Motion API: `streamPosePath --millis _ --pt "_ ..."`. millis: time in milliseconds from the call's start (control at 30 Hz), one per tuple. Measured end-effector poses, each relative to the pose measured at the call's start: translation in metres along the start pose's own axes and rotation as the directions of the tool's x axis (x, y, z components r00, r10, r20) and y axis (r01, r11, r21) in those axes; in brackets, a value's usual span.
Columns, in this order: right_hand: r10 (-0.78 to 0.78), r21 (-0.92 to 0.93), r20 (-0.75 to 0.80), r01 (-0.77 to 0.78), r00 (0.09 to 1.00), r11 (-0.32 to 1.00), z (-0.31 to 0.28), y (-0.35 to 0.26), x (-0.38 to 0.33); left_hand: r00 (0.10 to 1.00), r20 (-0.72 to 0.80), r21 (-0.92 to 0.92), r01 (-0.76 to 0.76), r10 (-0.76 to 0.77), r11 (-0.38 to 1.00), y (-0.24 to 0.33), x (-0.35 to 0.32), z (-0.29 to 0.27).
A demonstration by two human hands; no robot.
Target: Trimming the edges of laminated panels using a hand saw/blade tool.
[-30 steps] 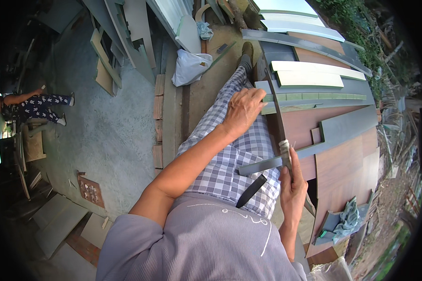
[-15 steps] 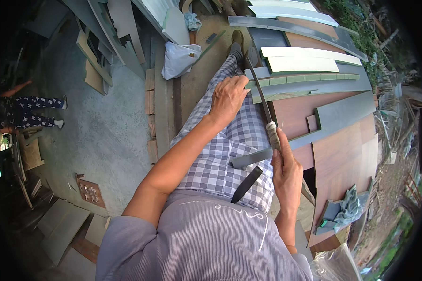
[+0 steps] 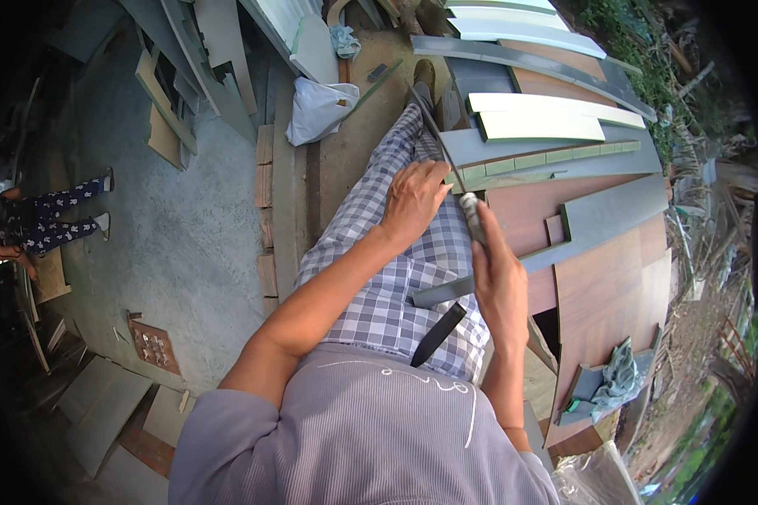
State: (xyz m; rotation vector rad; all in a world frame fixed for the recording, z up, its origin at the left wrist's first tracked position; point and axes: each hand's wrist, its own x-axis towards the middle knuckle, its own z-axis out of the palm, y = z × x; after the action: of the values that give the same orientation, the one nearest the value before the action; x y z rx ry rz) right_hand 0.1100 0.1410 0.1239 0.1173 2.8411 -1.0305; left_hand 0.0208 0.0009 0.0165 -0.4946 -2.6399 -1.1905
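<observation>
In my right hand point(image 3: 499, 278) is a long, narrow-bladed hand saw point(image 3: 434, 126), its pale wrapped handle closed in my fingers. The blade runs away from me, slanting slightly left, across the near end of a green-edged board strip point(image 3: 514, 179). My left hand point(image 3: 414, 198) is closed at that end, its fingertips beside the blade; what lies under the fingers is partly hidden. Another green-edged strip point(image 3: 564, 156), crossed by evenly spaced lines, lies just beyond. Both rest on a stack of boards to the right of my checkered trousers.
White boards point(image 3: 539, 126) and a long grey strip point(image 3: 531, 57) lie farther along the stack. A grey L-shaped board point(image 3: 606, 210) reaches over my lap, near a dark flat pointed piece point(image 3: 438, 335). A white bag point(image 3: 316, 114) sits ahead. Another person point(image 3: 46, 215) stands far left.
My right hand has pushed the saw away from me and a little left, bringing its handle close to the board strip. My left hand stays at the strip's end.
</observation>
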Motion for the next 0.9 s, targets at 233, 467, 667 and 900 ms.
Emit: streamPosePath --millis 233,467,667,900 --pt "0.042 0.274 -0.259 0.032 0.965 0.961 -0.022 -0.006 -0.004 0.954 0.181 -0.392 0.291 -0.237 0.873 -0.004 0.002 -0.002" --pt "0.034 0.128 -0.124 -0.018 0.992 0.992 0.018 0.025 -0.013 0.742 0.441 -0.581 0.665 -0.505 0.470 -0.010 0.012 -0.003" --pt "0.108 0.099 -0.045 -0.103 0.993 0.990 0.024 0.024 -0.012 0.684 0.526 -0.494 0.730 -0.506 0.473 -0.009 0.015 -0.003" --pt "0.148 0.118 -0.007 -0.146 0.989 0.982 0.019 0.017 -0.010 0.658 0.551 -0.462 0.752 -0.513 0.469 -0.008 0.018 -0.004"
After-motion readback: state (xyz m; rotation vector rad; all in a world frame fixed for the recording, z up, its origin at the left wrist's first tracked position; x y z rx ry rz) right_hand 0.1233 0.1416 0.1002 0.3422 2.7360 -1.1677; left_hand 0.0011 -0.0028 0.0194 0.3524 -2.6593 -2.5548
